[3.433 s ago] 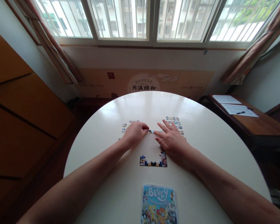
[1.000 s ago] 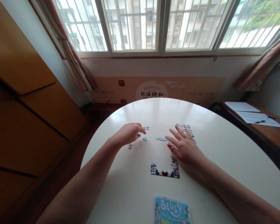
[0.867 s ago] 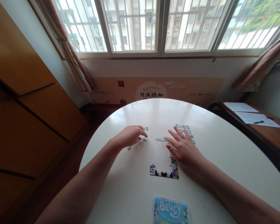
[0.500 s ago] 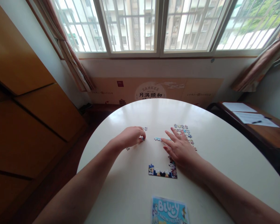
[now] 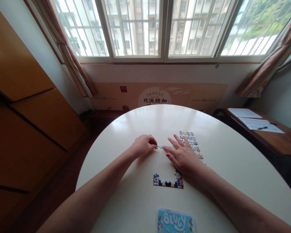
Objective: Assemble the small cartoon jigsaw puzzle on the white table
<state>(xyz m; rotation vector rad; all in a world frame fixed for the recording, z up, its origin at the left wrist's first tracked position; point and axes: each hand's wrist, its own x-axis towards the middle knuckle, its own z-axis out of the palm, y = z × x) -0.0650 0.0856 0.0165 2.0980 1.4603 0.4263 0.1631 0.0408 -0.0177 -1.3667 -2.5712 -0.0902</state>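
Note:
My left hand pinches a small jigsaw puzzle piece just left of a short blue strip of joined pieces. Spread flat, my right hand rests with its fingertips on that strip and covers part of it. Nearer to me lies a joined U-shaped puzzle section with dark blue and brown edges; the right wrist hides a little of its right side. Loose puzzle pieces are laid out in rows beyond and right of my right hand. A few more pieces lie behind my left hand.
The round white table carries a blue Bluey booklet or card at its near edge. A wooden side table with paper sheets and a pen stands to the right. A wooden cabinet is on the left, a window ahead.
My left hand has moved right with the puzzle piece, close to the end of the blue strip. My right hand stays spread over the strip. The view has shifted slightly.

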